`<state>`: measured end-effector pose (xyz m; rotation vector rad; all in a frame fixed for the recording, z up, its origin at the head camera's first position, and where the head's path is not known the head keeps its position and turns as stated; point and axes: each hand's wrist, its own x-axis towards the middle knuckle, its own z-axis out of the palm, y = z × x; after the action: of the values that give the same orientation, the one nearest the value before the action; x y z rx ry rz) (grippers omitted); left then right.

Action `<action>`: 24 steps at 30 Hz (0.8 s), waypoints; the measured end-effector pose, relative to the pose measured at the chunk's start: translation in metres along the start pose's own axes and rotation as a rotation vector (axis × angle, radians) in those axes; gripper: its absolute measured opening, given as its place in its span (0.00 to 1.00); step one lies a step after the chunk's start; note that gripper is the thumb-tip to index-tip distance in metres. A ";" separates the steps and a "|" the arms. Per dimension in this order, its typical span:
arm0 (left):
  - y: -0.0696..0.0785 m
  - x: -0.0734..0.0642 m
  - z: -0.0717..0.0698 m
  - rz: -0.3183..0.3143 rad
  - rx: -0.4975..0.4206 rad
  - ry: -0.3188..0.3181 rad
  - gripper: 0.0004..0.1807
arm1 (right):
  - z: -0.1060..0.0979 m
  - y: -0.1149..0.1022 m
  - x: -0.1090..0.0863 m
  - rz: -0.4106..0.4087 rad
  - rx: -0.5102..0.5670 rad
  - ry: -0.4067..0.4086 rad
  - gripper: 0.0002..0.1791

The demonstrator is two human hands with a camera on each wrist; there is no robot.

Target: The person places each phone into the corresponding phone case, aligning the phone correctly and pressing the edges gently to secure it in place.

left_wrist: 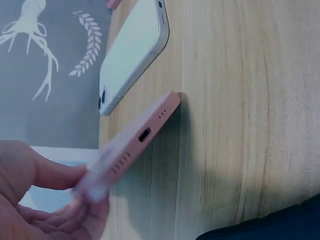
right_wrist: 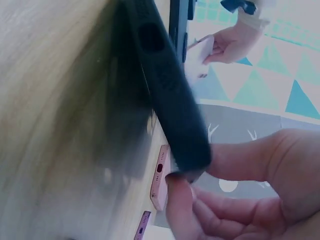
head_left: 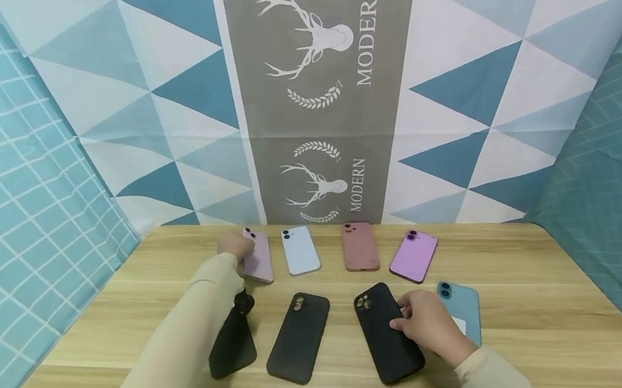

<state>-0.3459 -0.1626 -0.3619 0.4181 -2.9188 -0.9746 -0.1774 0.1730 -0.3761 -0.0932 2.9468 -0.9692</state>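
Observation:
At the left, my left hand (head_left: 235, 244) pinches a pale pink phone (head_left: 260, 258) by its side. The left wrist view shows that pink phone (left_wrist: 145, 127) tilted, one long edge raised and its port end facing the camera. My right hand (head_left: 428, 321) pinches the right edge of a black phone case (head_left: 386, 338) with camera cutouts at its top left. In the right wrist view the case (right_wrist: 175, 100) stands tilted over the table, thumb and forefinger (right_wrist: 180, 205) at its raised corner. A second black phone case (head_left: 298, 338) lies between the hands.
A white phone (head_left: 301, 250), a coral-pink phone (head_left: 360, 246) and a purple phone (head_left: 413, 256) lie along the back of the wooden table (head_left: 554, 318). A blue phone (head_left: 464, 306) lies partly behind my right hand. Another black case (head_left: 234, 348) lies beside my left forearm.

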 end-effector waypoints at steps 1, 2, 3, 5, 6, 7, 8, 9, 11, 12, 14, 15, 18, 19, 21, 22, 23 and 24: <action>0.000 -0.001 0.000 -0.010 -0.034 -0.001 0.05 | 0.000 0.000 0.000 -0.007 0.007 0.009 0.18; 0.000 -0.001 0.000 -0.014 -0.055 0.006 0.07 | -0.001 0.001 -0.001 -0.015 0.016 0.016 0.17; 0.000 -0.001 0.000 -0.015 -0.083 0.013 0.09 | -0.001 0.002 -0.001 -0.023 0.021 0.022 0.16; 0.000 -0.002 0.001 -0.007 -0.145 0.015 0.14 | -0.003 0.003 -0.002 -0.038 0.035 0.026 0.14; 0.001 -0.003 0.001 -0.001 -0.168 0.013 0.16 | -0.004 0.004 -0.003 -0.047 0.042 0.028 0.14; 0.003 -0.004 0.000 0.004 -0.188 0.012 0.17 | -0.004 0.004 -0.003 -0.051 0.052 0.030 0.13; 0.005 -0.005 -0.001 0.014 -0.189 0.013 0.16 | -0.005 0.005 -0.004 -0.058 0.059 0.029 0.13; 0.007 -0.007 -0.002 0.020 -0.206 0.005 0.15 | -0.006 0.005 -0.004 -0.057 0.065 0.027 0.13; 0.011 -0.011 -0.004 0.032 -0.229 -0.012 0.13 | -0.008 0.006 -0.006 -0.052 0.082 0.026 0.14; 0.012 -0.013 -0.005 0.033 -0.247 -0.022 0.12 | -0.009 0.006 -0.007 -0.051 0.089 0.028 0.14; 0.014 -0.017 -0.006 0.032 -0.282 -0.047 0.10 | -0.009 0.007 -0.008 -0.052 0.101 0.031 0.14; 0.015 -0.019 -0.007 0.033 -0.301 -0.060 0.10 | -0.010 0.007 -0.008 -0.056 0.105 0.034 0.15; 0.016 -0.025 -0.010 0.031 -0.356 -0.097 0.12 | -0.011 0.006 -0.007 -0.079 0.112 0.049 0.15; 0.016 -0.027 -0.011 0.036 -0.364 -0.109 0.12 | -0.011 0.005 -0.006 -0.089 0.112 0.055 0.15; 0.016 -0.033 -0.013 0.058 -0.393 -0.147 0.14 | -0.010 0.004 -0.004 -0.105 0.116 0.063 0.15; 0.016 -0.036 -0.013 0.068 -0.410 -0.166 0.15 | -0.010 0.003 -0.003 -0.114 0.118 0.067 0.15; 0.017 -0.040 -0.013 0.078 -0.426 -0.187 0.15 | -0.010 0.002 -0.002 -0.127 0.121 0.068 0.15; 0.017 -0.044 -0.013 0.094 -0.440 -0.207 0.15 | -0.009 0.001 -0.001 -0.131 0.129 0.067 0.15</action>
<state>-0.3057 -0.1455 -0.3395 0.1634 -2.7342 -1.6763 -0.1768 0.1793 -0.3690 -0.2571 2.9597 -1.1998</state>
